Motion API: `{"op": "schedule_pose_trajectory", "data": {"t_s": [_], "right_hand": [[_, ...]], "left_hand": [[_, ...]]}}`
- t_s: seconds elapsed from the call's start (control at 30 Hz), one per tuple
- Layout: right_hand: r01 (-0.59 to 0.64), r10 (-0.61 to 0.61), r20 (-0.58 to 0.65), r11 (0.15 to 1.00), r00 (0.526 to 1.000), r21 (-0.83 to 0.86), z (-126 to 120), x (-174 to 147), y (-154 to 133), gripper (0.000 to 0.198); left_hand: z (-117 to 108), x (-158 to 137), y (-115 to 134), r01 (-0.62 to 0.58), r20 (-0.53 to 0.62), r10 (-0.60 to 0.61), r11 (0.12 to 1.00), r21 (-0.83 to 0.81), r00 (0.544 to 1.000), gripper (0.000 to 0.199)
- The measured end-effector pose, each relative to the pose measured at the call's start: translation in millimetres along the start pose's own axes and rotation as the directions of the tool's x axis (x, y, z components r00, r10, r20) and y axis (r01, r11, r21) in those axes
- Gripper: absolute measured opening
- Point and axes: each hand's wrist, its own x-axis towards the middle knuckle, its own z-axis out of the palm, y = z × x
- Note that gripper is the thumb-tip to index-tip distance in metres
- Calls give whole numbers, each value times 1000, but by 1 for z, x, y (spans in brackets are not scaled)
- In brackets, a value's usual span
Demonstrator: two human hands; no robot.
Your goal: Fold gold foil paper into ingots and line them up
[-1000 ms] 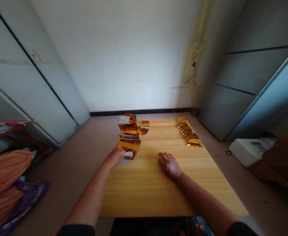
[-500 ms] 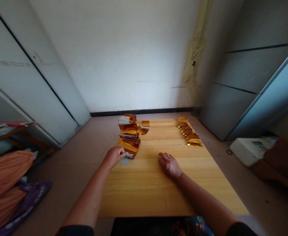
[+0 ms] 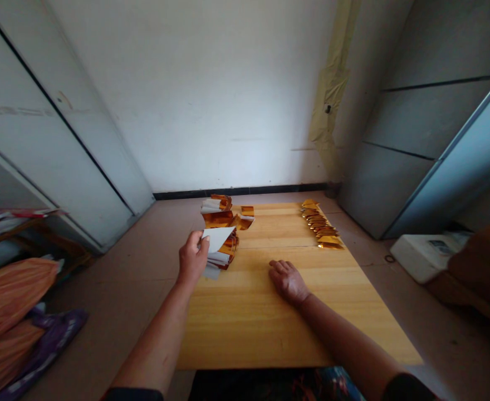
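My left hand (image 3: 194, 258) is closed, pinching the left edge of a sheet of gold foil paper (image 3: 218, 239) whose pale back faces up. The sheet is raised over a loose stack of gold foil papers (image 3: 232, 245) at the table's left edge, hiding part of it. Below the sheet, pale paper edges (image 3: 212, 271) stick out of the stack. My right hand (image 3: 289, 282) rests palm down on the wooden table (image 3: 261, 323), its fingers loosely bent with nothing seen in them.
Behind that stack lie more gold sheets (image 3: 217, 219) and curled pieces (image 3: 245, 217). A row of folded gold paper pieces (image 3: 320, 225) runs along the table's right edge. Orange and purple bags (image 3: 15, 301) lie at left; a white box (image 3: 420, 256) stands on the floor at right.
My left hand has lifted a sheet from the stack and turned its pale side up, moving slightly up in view. My right hand has stayed almost still.
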Motion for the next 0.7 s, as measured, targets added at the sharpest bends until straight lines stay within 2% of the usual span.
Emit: {"op": "schedule_pose_trajectory", "data": {"t_s": [0.07,0.1,0.13,0.17,0.2,0.27,0.33,0.4,0.43,0.5,0.53,0.6,0.63,0.7], "right_hand": [[-39,38,10,985,999,168,-3,3,-10,18],[-76,70,29,951,997,300,-5,5,-18,18],[-129,109,70,878,992,462,-8,8,-27,17],[-206,166,123,751,978,627,-10,11,-36,19],[-277,208,189,585,960,763,-12,14,-45,22],[-329,250,270,235,930,915,-14,19,-59,32],[-311,345,311,-57,886,949,-13,23,-65,39],[-258,461,350,-252,815,933,-11,25,-61,40],[-226,515,363,-310,776,923,-10,26,-57,39],[-177,600,379,-369,705,913,-6,27,-45,39],[-159,627,393,-397,673,904,-5,28,-39,40],[-128,691,433,-447,579,885,-2,30,-25,48],[-108,729,436,-452,527,885,0,32,-19,56],[-128,776,430,-422,462,898,3,35,-5,67]], "left_hand": [[12,-7,15,113,-35,-128,951,-287,991,25],[20,-12,23,175,-3,-195,884,-434,981,27],[29,-18,30,242,52,-261,783,-574,964,29],[38,-24,37,309,125,-312,656,-689,942,31],[47,-32,43,367,203,-341,533,-763,918,32],[63,-47,51,459,320,-386,353,-815,865,35],[74,-61,56,503,387,-393,252,-827,834,36],[80,-73,57,505,391,-410,217,-836,824,37],[82,-79,57,522,405,-418,217,-825,813,38],[85,-89,55,556,432,-418,242,-795,799,42],[85,-93,53,584,460,-416,247,-773,785,44],[87,-102,49,648,506,-438,282,-708,743,45],[88,-106,47,681,520,-466,304,-666,716,45],[90,-113,42,731,524,-522,362,-578,673,43]]}}
